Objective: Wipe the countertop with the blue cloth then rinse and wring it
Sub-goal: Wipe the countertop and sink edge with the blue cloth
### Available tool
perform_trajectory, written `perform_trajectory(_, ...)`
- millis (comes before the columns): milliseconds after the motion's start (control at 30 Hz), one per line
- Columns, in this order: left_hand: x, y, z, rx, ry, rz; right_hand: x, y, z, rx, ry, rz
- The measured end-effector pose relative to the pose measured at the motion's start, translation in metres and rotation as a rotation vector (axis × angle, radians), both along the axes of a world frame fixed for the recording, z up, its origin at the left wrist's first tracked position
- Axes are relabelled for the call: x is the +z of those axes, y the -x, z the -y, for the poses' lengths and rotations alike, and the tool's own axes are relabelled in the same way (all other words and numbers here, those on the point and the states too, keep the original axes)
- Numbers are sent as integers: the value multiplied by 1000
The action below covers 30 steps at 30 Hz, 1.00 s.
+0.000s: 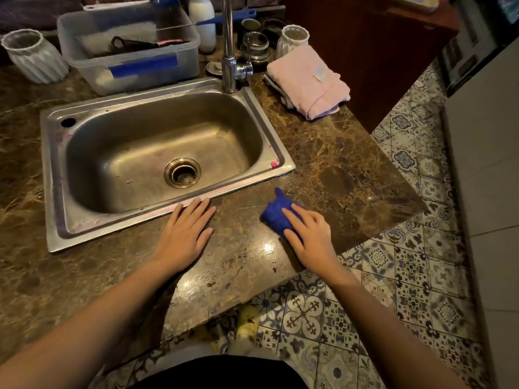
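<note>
No lettering, brand or number was legible at this kitchen sink. A small pale tag (320, 73) on the folded pink towel (306, 88), which lay on the marble countertop (337, 153), was too blurred to read. The strip of blue tape (143, 66) on the clear plastic tub (81, 32) showed no writing that could be made out. Markings on the dark appliance (471, 51) at upper right were only a smear.

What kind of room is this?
Probably a home kitchen: a steel sink with a tap is set in a marble countertop, and a plastic tub stands behind it.
</note>
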<state>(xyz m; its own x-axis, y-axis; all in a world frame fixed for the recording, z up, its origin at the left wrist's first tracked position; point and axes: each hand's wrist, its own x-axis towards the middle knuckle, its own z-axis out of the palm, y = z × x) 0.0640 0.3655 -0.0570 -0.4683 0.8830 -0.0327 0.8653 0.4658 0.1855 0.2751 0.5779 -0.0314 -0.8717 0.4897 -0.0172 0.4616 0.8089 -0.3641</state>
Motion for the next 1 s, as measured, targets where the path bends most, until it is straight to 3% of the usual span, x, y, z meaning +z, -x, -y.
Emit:
perform_trajectory(233, -1, 0, 0, -3, 26, -42, 2, -16, 66, 73, 121, 105)
perform_trajectory(367, -1, -1, 0, -7, 14, -47, 18, -19, 56, 194, 293, 234)
perform_trajectory(467, -1, -1, 0, -12, -2, -53, 25, -25, 43, 405, 185, 359)
perform_trajectory(533, -1, 0, 0, -14, -12, -58, 22, -28, 42, 428, 109, 338)
perform_trajectory(867, -2, -1, 1, -15, -37, -46, -10, -50, 109, 51, 117, -137)
perform_trajectory(1000, -3, 0, 1, -17, -42, -33, 21, -32, 121, -248, 550, -254)
